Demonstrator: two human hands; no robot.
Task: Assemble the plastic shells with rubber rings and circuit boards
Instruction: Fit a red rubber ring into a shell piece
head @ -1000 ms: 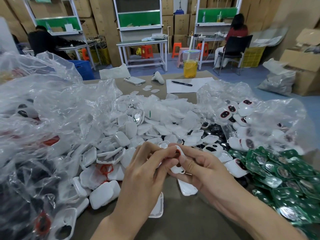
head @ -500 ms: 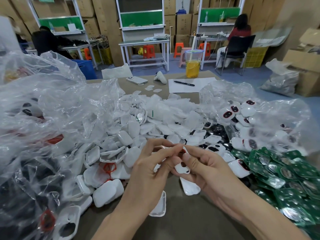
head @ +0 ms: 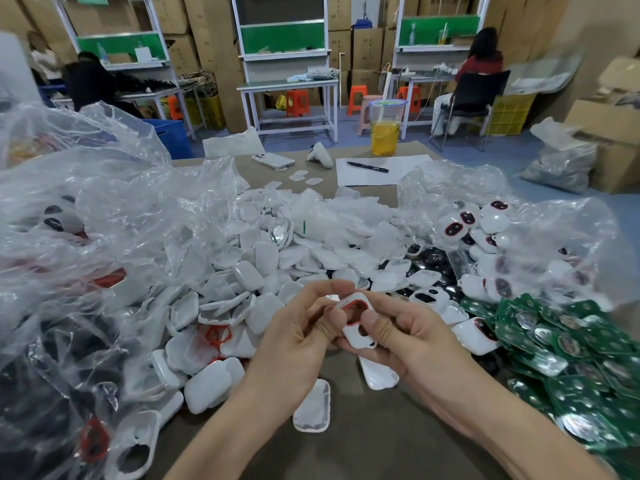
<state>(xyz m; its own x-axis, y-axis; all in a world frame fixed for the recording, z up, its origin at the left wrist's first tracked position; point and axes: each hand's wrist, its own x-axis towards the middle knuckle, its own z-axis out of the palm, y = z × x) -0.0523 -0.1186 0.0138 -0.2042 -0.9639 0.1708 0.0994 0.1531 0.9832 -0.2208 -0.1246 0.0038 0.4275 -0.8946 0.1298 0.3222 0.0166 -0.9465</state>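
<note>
**Shell tipped up, ring now showing**

Since the earlier frame I have tipped the shell point(head: 358, 336) upward, so its red rubber ring point(head: 353, 307) faces me. From the left: the heap of white shells point(head: 256, 261) lies on the tabletop point(head: 363, 438). The fingers of my left hand point(head: 298, 344) pinch the shell's upper edge. My right hand point(head: 415, 341) curls round its lower body, thumb on the face. I think the ring should be pressed evenly round the opening, without stretching. The green circuit boards point(head: 571, 344) wait at the right.

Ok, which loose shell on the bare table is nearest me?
The hollow-side-up shell beside the left forearm; the other shell lies farther, under the right hand.
</note>
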